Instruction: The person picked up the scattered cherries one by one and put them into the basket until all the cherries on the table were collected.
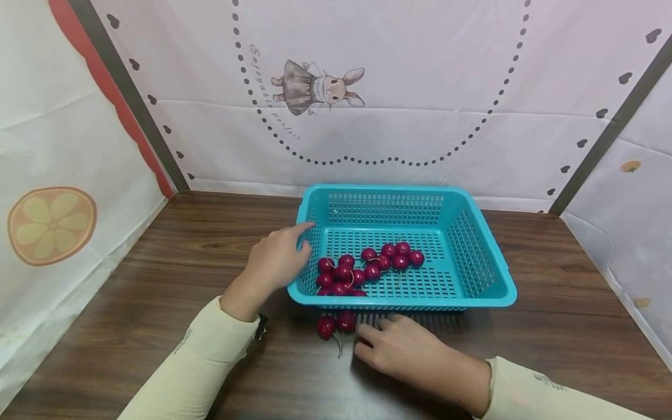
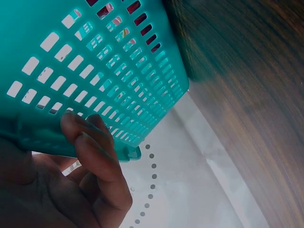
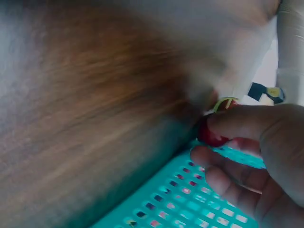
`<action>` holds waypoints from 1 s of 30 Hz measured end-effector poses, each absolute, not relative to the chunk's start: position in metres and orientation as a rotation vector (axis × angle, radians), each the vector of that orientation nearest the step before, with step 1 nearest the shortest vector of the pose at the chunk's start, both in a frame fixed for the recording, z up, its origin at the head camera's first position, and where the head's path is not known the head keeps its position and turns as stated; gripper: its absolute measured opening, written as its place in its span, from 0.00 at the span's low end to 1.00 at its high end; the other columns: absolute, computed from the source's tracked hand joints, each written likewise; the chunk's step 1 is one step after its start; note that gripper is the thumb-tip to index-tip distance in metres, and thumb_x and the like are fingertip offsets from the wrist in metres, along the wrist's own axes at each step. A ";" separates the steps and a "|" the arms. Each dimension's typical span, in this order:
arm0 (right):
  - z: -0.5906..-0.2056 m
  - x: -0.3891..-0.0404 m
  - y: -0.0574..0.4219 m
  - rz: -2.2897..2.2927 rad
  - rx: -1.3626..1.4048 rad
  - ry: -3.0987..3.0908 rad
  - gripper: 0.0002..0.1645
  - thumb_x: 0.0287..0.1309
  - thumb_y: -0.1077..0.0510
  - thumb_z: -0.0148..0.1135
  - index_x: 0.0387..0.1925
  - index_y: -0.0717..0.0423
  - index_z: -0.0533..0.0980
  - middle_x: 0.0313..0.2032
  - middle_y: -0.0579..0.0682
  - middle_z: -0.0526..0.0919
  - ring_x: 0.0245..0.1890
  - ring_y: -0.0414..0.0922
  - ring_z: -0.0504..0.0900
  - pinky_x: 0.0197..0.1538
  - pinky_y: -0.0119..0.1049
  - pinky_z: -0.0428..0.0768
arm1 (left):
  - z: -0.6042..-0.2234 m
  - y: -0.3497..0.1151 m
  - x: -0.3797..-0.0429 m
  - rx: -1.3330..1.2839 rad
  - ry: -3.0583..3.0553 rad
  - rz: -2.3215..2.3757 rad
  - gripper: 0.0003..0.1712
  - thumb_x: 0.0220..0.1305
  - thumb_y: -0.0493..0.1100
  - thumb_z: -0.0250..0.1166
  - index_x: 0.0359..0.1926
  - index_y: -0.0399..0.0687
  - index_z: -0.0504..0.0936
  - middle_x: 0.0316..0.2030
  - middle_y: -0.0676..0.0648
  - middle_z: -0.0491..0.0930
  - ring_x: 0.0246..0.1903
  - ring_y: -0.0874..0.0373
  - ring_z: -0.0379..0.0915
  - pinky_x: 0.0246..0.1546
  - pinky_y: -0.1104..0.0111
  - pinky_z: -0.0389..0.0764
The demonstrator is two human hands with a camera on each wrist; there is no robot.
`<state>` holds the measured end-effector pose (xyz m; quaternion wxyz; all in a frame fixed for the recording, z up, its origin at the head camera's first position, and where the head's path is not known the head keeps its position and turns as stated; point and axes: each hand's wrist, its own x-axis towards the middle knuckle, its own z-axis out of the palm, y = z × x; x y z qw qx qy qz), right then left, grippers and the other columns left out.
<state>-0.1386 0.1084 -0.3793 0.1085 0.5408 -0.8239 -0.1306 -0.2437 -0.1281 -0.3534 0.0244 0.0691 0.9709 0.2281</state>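
Observation:
A turquoise plastic basket (image 1: 485, 301) stands on the table with many dark red cherries (image 1: 343, 272) in its left and middle part. My left hand (image 1: 280, 256) holds the basket's left rim. Index finger and thumb reach over the rim, while in the left wrist view other fingers (image 2: 102, 156) curl beneath it against the outer wall. Two cherries with stems (image 1: 326, 327) lie on the table just before the basket's front side. Close to their right is my right hand (image 1: 401, 350), its thumb and fingers parted. In the right wrist view the thumb tip overlaps one cherry (image 3: 209, 135).
The table (image 1: 567, 303) is dark brown wood. Pale printed cloth (image 1: 420, 70) hangs behind the basket and on both sides. A small black piece (image 1: 261, 326) shows at the left sleeve's cuff.

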 end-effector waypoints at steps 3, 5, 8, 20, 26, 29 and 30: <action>-0.371 -0.132 0.112 -0.311 1.634 -2.423 0.08 0.60 0.49 0.55 0.40 0.43 0.75 0.38 0.43 0.79 0.27 0.40 0.78 0.27 0.30 0.75 | -0.354 -0.128 -0.244 0.217 3.003 0.704 0.29 0.63 0.53 0.52 0.66 0.62 0.63 0.29 0.46 0.73 0.12 0.55 0.68 0.10 0.70 0.67; -0.365 -0.127 0.115 -0.274 1.647 -2.403 0.09 0.60 0.49 0.55 0.42 0.44 0.75 0.39 0.43 0.80 0.31 0.40 0.80 0.31 0.32 0.78 | -0.354 -0.127 -0.244 0.217 3.006 0.703 0.29 0.63 0.53 0.52 0.66 0.62 0.63 0.28 0.46 0.73 0.12 0.55 0.68 0.10 0.70 0.67; -0.355 -0.122 0.118 -0.239 1.666 -2.392 0.13 0.57 0.52 0.60 0.45 0.45 0.74 0.43 0.43 0.80 0.36 0.39 0.80 0.36 0.32 0.80 | -0.354 -0.127 -0.244 0.217 3.008 0.704 0.29 0.63 0.52 0.53 0.66 0.61 0.63 0.29 0.46 0.74 0.12 0.55 0.68 0.10 0.70 0.67; -0.296 -0.127 0.128 0.086 1.547 -2.500 0.23 0.50 0.54 0.67 0.50 0.41 0.74 0.45 0.40 0.79 0.43 0.37 0.78 0.46 0.32 0.79 | -0.353 -0.128 -0.244 0.216 2.999 0.711 0.29 0.63 0.52 0.53 0.65 0.60 0.63 0.36 0.44 0.76 0.13 0.56 0.69 0.11 0.70 0.68; -0.276 -0.154 0.134 0.082 1.396 -2.568 0.22 0.47 0.51 0.69 0.47 0.44 0.77 0.44 0.43 0.80 0.46 0.41 0.79 0.47 0.36 0.80 | -0.352 -0.128 -0.244 0.212 3.001 0.713 0.29 0.63 0.52 0.52 0.66 0.61 0.63 0.38 0.44 0.76 0.13 0.56 0.69 0.11 0.70 0.68; -0.271 -0.170 0.137 0.096 1.359 -2.596 0.21 0.46 0.51 0.70 0.46 0.44 0.78 0.43 0.43 0.80 0.45 0.40 0.79 0.45 0.34 0.80 | -0.353 -0.128 -0.244 0.210 3.002 0.714 0.29 0.63 0.52 0.52 0.66 0.61 0.63 0.38 0.44 0.76 0.13 0.56 0.69 0.11 0.70 0.68; -0.270 -0.175 0.138 0.098 1.347 -2.603 0.22 0.45 0.51 0.71 0.46 0.44 0.78 0.42 0.43 0.80 0.44 0.39 0.79 0.44 0.33 0.81 | -0.353 -0.128 -0.244 0.208 3.002 0.713 0.29 0.64 0.52 0.52 0.66 0.61 0.63 0.37 0.44 0.76 0.13 0.56 0.69 0.11 0.70 0.68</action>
